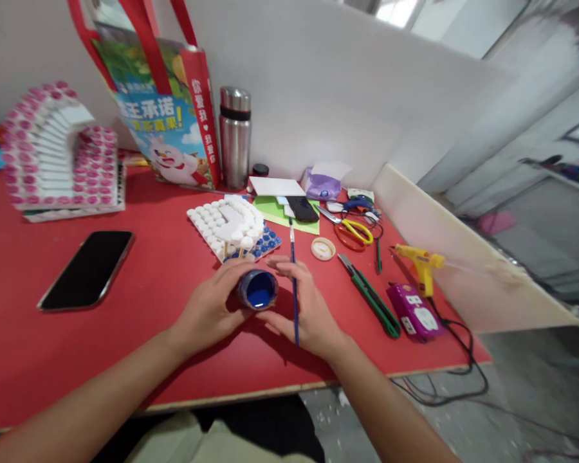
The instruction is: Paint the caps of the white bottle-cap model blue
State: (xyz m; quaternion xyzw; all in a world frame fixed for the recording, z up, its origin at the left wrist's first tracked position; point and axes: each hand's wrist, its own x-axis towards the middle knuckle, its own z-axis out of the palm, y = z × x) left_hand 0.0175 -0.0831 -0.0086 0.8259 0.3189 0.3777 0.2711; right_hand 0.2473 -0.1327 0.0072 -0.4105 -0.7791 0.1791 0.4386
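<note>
Red tabletop point(125, 334) fills the view, backed by a white partition. Near its front edge, the left hand point(207, 313) is wrapped around a small open jar of blue paint point(258, 290), tipped so its mouth faces the person. Just right of the jar, the right hand point(309, 308) pinches a thin paintbrush point(293, 283), its long axis running away from the person, bristles toward the white bottle-cap model point(231, 226) behind the jar.
</note>
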